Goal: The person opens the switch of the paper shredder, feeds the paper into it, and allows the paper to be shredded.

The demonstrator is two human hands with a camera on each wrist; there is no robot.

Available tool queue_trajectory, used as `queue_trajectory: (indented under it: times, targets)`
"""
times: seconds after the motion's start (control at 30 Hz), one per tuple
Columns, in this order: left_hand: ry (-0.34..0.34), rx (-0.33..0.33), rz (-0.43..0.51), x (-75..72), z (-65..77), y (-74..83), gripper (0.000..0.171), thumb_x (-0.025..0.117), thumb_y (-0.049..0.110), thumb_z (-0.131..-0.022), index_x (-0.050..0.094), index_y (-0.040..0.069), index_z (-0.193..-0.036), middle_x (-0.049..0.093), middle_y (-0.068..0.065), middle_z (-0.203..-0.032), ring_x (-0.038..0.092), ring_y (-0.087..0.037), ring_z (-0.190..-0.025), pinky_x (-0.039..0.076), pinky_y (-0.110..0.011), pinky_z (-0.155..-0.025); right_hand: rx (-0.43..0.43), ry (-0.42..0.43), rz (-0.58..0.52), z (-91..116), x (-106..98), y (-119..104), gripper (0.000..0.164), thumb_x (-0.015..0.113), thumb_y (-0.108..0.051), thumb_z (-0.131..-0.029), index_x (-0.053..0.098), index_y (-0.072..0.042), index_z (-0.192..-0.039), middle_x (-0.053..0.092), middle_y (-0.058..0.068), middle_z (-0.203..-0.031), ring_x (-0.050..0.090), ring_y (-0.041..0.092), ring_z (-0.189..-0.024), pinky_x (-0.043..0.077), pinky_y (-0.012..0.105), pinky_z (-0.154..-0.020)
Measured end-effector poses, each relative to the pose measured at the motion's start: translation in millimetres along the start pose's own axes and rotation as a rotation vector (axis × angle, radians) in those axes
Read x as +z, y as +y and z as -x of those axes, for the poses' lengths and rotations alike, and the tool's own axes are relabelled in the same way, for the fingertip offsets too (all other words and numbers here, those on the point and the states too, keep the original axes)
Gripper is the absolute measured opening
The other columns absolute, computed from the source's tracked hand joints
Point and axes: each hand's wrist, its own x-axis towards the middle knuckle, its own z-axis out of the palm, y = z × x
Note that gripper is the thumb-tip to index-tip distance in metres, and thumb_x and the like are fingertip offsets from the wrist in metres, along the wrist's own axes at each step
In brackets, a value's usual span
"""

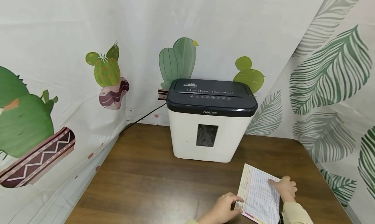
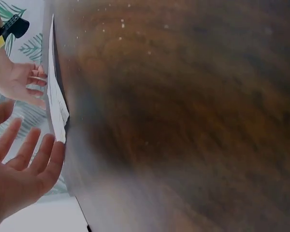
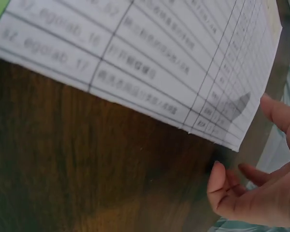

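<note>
A printed paper sheet (image 1: 259,194) with table rows and a coloured strip lies at the front right of the table. My left hand (image 1: 224,207) is at its left edge, thumb and fingers spread apart. In the left wrist view the fingertips (image 2: 58,145) come right to the paper's near corner (image 2: 60,130). Over the opposite edge, my right hand (image 1: 285,188) has its thumb extended across the print. The right wrist view shows that thumb (image 3: 278,113) at the border of the sheet (image 3: 150,63), with the other fingers loosely bent and apart from it.
A white paper shredder (image 1: 184,136) with a black top and a small window stands at the back middle of the brown wooden table (image 1: 140,178). Its black cord (image 1: 143,117) runs off the back left. A patterned cloth (image 1: 140,16) hangs behind.
</note>
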Motion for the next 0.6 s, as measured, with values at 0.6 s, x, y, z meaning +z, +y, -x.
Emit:
queue_trajectory:
  times: [0.6]
  targets:
    - [-0.184, 0.065, -0.178, 2.6, 2.2, 3.4, 0.023, 0.072, 0.03, -0.082, 0.072, 0.022, -0.104, 0.068, 0.011, -0.105, 0.057, 0.001, -0.096, 0.042, -0.013, -0.076, 0.149, -0.063, 0.016, 3.5, 2.0, -4.7, 0.085, 0.067, -0.028, -0.078, 0.019, 0.031, -0.116, 0.025, 0.052, -0.11, 0.026, 0.063, -0.107, 0.036, 0.066, -0.089]
